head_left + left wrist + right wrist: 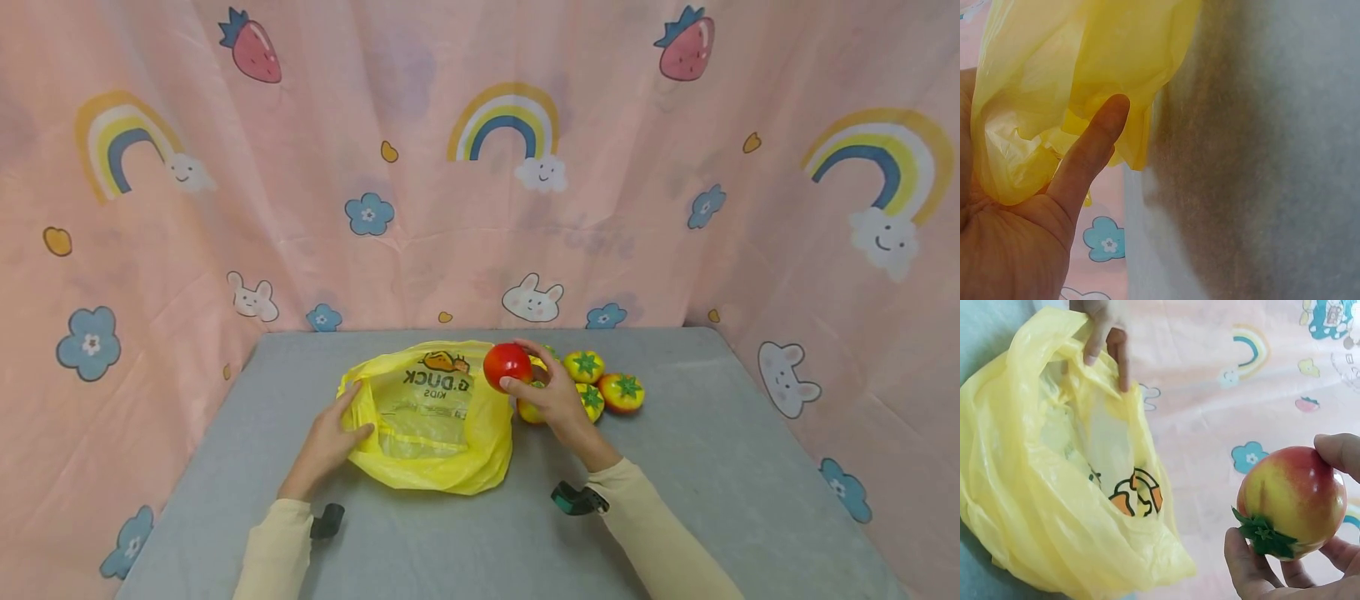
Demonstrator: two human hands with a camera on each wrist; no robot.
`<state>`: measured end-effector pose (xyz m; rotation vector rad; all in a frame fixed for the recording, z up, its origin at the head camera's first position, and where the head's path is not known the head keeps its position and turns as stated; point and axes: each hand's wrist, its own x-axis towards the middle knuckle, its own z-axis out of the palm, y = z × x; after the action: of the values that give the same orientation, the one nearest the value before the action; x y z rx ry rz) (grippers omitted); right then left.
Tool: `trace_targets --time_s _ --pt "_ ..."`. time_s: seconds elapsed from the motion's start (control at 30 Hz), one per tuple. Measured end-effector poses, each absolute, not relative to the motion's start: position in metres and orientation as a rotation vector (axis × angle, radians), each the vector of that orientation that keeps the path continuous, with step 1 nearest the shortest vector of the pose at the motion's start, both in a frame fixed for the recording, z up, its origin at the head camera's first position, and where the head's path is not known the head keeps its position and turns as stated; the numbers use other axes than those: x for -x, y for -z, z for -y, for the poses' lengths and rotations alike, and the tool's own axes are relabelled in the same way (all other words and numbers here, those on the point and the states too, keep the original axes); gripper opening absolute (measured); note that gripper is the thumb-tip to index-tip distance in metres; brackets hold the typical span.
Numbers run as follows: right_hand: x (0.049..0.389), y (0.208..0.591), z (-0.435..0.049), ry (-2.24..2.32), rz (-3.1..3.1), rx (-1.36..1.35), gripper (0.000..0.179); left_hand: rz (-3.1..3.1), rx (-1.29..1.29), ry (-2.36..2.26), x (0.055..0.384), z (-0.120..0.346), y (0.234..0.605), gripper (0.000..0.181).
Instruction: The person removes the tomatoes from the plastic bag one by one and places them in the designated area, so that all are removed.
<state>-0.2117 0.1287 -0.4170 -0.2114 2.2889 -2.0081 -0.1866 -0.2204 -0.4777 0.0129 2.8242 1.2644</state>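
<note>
A yellow plastic bag (487,442) stands on the table with its mouth spread wide, printed lettering showing on the inside. At its left rim my left hand (326,437) holds the plastic between thumb and fingers; in the left wrist view the bag film (1129,56) runs through that grip. My right hand (555,400) grips a tomato (507,367) just off the bag's right rim. Seen from the right wrist, this tomato (1294,497) is red and yellow with a green leafy top, held by thumb and fingertips beside the bag.
Several more yellow-red tomatoes (622,392) with green tops lie grouped right of the bag, partly hidden behind my right hand. The grey table (450,550) meets a pink patterned curtain (450,275) at the back and sides. A dark band (579,498) is at my right wrist.
</note>
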Motion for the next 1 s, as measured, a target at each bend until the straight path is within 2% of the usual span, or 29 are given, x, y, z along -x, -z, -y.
trace_targets --time_s 0.37,1.0 --pt "0.212 0.424 -0.148 1.988 -2.353 0.151 0.073 -2.814 0.004 -1.257 0.189 0.222 0.479 0.076" --pt "0.203 0.428 -0.178 1.961 -2.436 0.047 0.069 -2.813 -0.015 -1.259 0.189 0.221 0.478 0.076"
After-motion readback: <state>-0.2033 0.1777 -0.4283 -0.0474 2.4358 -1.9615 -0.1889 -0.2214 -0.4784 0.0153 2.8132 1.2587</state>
